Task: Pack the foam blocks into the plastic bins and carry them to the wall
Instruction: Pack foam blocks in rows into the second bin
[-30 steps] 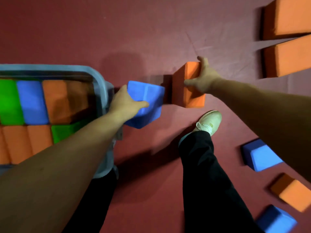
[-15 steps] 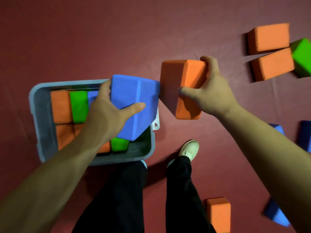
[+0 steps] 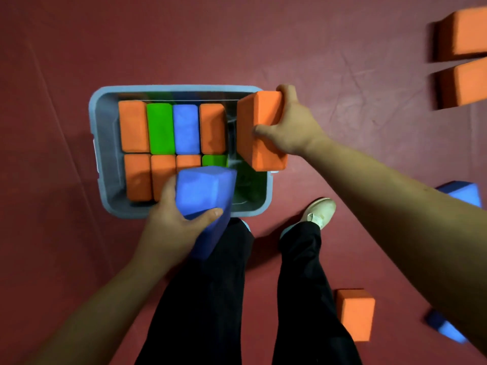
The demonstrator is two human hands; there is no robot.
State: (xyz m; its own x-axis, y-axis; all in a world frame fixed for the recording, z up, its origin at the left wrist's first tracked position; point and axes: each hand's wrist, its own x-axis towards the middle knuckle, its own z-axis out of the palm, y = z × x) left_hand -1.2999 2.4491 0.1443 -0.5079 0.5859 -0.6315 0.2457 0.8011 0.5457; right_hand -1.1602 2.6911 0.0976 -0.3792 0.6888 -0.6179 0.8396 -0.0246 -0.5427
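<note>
My left hand [image 3: 168,230] grips a blue foam block [image 3: 203,191], my right hand [image 3: 295,127] an orange foam block [image 3: 259,122]; next both should drop into the gray plastic bin's [image 3: 171,88] gap.

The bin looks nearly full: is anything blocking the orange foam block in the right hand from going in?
Nothing visible does. The orange foam block in the right hand hangs over the right end of the grey plastic bin, where a gap shows.

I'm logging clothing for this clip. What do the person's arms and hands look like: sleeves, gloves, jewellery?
Both forearms are bare to the frame edge, with no sleeves showing. The left hand and right hand wear no gloves, and no ring, watch or wristband is visible.
</note>
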